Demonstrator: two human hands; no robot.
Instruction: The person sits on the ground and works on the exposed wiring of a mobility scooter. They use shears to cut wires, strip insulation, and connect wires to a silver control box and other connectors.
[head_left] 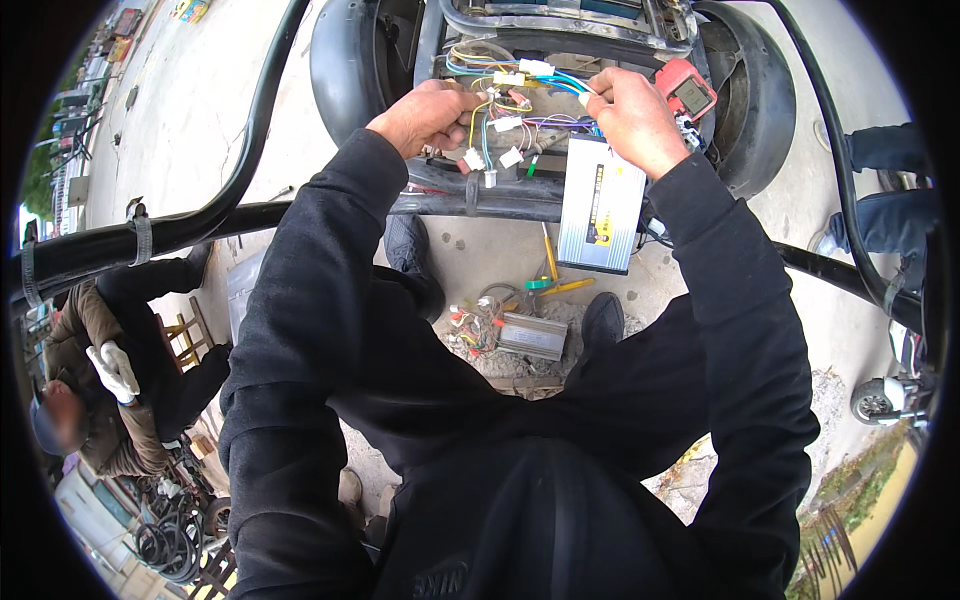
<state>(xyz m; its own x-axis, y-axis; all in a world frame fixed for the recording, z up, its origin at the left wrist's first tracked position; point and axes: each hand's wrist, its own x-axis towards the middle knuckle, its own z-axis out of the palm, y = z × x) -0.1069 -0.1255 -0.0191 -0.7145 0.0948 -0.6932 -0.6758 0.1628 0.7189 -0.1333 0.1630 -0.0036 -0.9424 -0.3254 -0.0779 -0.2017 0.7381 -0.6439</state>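
My left hand (432, 115) is closed in a pinch at the yellow and white wires of a loose harness; a small connector (492, 97) shows at its fingertips. With its fingers pressed together, my right hand (636, 118) grips blue wires (571, 82) close to a white plug. Between the hands several white connectors (508, 124) hang on thin coloured wires. Below my right hand a silver controller box (602, 210) with a label leans over the black frame tube (470, 194). A red multimeter (686, 90) with a grey display rests just beyond that hand.
Black wheel guards (752, 95) flank the vehicle frame. On the ground between my feet lie a second silver controller (532, 337) with tangled wires, yellow-handled pliers (552, 258) and green tape (539, 283). A person wearing white gloves (114, 372) sits at left; another's legs (880, 195) show at right.
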